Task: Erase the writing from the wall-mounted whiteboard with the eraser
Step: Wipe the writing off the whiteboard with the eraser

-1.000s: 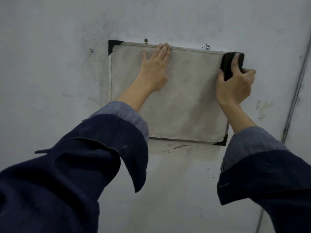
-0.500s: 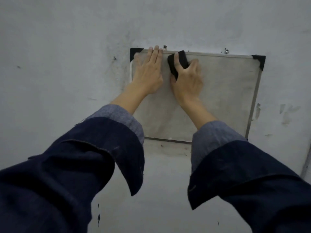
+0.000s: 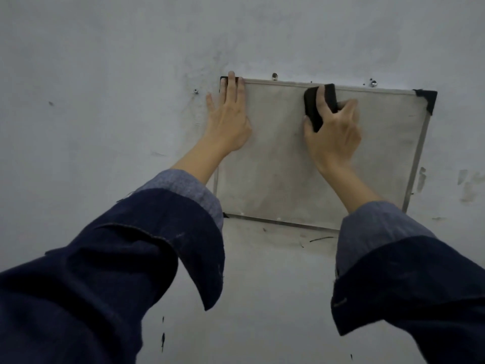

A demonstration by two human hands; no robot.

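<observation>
Now eraser (image 3: pixel 319 106) farther right on whiteboard (image 3: pixel 275 166).

The light is dim, flat and bluish, with only soft shadows. The dark sleeves (image 3: pixel 110 271) lose nearly all detail. The right hand (image 3: pixel 333 132) looks slightly motion-blurred, and the wide lens seems to bend the whiteboard (image 3: pixel 283 179) edges.

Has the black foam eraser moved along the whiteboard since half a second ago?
Yes. The black foam eraser went right along the whiteboard top edge, away from its top-left corner and the left hand.
</observation>
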